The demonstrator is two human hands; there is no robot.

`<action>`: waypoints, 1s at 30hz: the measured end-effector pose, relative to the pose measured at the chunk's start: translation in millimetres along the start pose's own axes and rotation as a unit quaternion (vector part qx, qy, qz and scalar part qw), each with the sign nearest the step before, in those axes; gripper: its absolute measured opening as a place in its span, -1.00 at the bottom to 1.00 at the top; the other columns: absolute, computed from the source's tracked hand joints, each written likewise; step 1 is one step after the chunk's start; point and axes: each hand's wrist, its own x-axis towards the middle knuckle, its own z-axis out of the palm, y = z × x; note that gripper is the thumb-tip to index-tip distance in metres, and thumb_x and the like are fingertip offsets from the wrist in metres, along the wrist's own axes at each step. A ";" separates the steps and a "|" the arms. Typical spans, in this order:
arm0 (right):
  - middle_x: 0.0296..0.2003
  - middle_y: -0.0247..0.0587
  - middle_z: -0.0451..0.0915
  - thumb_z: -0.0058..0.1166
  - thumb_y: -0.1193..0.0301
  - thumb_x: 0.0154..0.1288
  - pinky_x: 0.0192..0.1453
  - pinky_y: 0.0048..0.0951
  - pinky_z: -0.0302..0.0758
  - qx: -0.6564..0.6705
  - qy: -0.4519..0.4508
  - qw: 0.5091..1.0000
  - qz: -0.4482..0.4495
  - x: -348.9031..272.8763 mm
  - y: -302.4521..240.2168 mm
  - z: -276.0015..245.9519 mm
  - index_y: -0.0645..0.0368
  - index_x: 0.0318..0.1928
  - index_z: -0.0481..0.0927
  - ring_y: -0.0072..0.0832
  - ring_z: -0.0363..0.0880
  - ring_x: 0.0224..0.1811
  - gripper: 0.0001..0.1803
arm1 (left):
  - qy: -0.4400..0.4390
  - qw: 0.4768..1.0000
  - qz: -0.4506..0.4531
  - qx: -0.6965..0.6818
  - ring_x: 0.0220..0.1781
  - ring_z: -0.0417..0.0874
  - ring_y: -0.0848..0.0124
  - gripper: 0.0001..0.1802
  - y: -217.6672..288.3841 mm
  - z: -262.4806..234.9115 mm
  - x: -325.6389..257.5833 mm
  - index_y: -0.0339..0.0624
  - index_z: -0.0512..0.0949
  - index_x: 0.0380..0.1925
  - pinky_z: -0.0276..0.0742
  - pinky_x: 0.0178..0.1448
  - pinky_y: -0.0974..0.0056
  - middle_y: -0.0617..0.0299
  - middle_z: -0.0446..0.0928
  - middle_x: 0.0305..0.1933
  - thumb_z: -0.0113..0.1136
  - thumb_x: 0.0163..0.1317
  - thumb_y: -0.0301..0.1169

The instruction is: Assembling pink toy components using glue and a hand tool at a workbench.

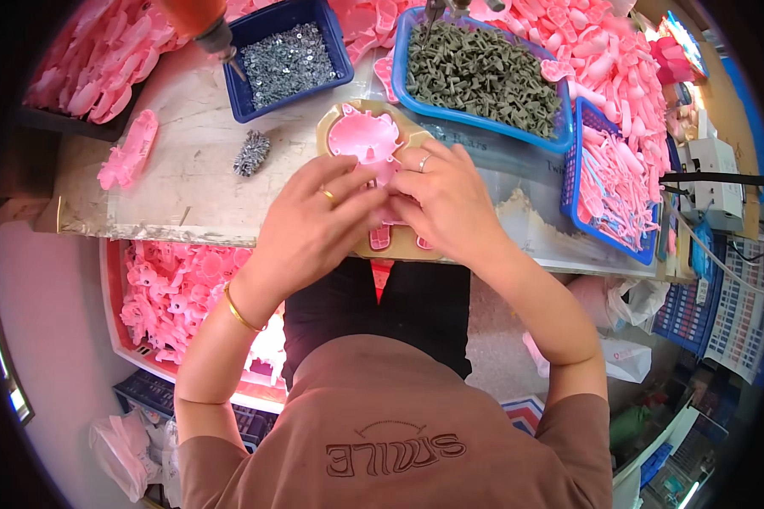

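A pink plastic doll-shaped shell (363, 136) lies hollow side up in a tan holder (409, 248) at the table's front edge. My left hand (318, 212) bends over the shell's lower part from the left, fingers curled down on it. From the right, my right hand (446, 199) closes its fingers on the same part. The fingertips of both hands nearly meet at the shell's middle, and whatever small piece may be between them is hidden. Pink foot-like ends show below my hands.
An orange power screwdriver (199, 21) hangs over a blue tray (345, 72) of small screws. A screw-covered clump (251, 153) and a pink part (131, 151) lie at left. Dark green pieces fill a blue basin (501, 125); a blue basket (571, 182) holds thin pink parts. Pink shells pile behind.
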 end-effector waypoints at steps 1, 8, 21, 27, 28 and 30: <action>-0.32 -0.37 0.52 0.32 0.40 0.01 -0.10 -0.26 0.34 -0.002 0.002 1.000 -0.007 0.6 1.0 1.1 0.09 -0.38 0.69 -0.34 0.49 -0.12 -0.87 | -0.039 0.999 0.028 0.023 0.13 0.56 0.14 -0.70 0.8 1.5 -2.0 -0.13 0.62 -0.09 0.53 0.20 0.08 0.18 0.60 0.01 0.32 0.15 -0.36; -0.32 -0.37 0.52 0.30 0.41 -0.01 -0.09 -0.22 0.33 0.007 -0.005 1.000 -0.014 2.3 7.3 -0.7 0.11 -0.38 0.66 -0.32 0.49 -0.11 -0.86 | -0.087 0.992 0.012 0.090 0.30 0.44 0.11 -0.57 7.6 7.2 -9.2 -0.07 0.56 0.02 0.34 0.43 0.01 0.16 0.51 0.19 0.34 0.14 -0.26; -0.38 -0.36 0.52 0.31 0.37 0.00 -0.11 -0.22 0.30 0.022 -0.021 0.998 -0.047 13.0 9.6 1.9 0.06 -0.41 0.67 -0.32 0.49 -0.11 -0.88 | -0.126 0.988 0.019 0.085 0.36 0.41 0.07 -0.61 6.5 -0.6 -4.5 -0.13 0.56 0.00 0.28 0.46 -0.02 0.10 0.52 0.22 0.29 0.20 -0.25; -0.39 -0.35 0.52 0.30 0.39 0.01 -0.11 -0.21 0.30 0.049 -0.073 0.996 -0.025 13.0 14.9 -1.0 0.03 -0.41 0.67 -0.30 0.49 -0.11 -0.91 | -0.109 0.991 0.017 0.070 0.37 0.40 0.10 -0.62 6.8 -0.8 -12.2 -0.12 0.56 0.00 0.23 0.48 -0.04 0.14 0.52 0.21 0.27 0.22 -0.22; -0.40 -0.35 0.52 0.30 0.39 0.01 -0.10 -0.21 0.30 0.034 -0.071 0.997 -0.021 12.9 13.1 -2.8 0.03 -0.41 0.67 -0.30 0.49 -0.11 -0.91 | -0.107 0.991 0.015 0.075 0.38 0.39 0.11 -0.60 8.5 -0.2 -11.6 -0.12 0.55 0.02 0.22 0.48 -0.05 0.14 0.52 0.22 0.27 0.22 -0.22; -0.40 -0.34 0.51 0.30 0.39 0.01 -0.10 -0.20 0.30 0.019 -0.071 0.997 -0.016 12.3 11.9 -1.9 0.04 -0.41 0.66 -0.29 0.49 -0.11 -0.91 | -0.105 0.991 0.012 0.080 0.39 0.38 0.11 -0.58 9.8 -2.2 -10.2 -0.11 0.55 0.05 0.21 0.49 -0.06 0.15 0.51 0.23 0.27 0.22 -0.21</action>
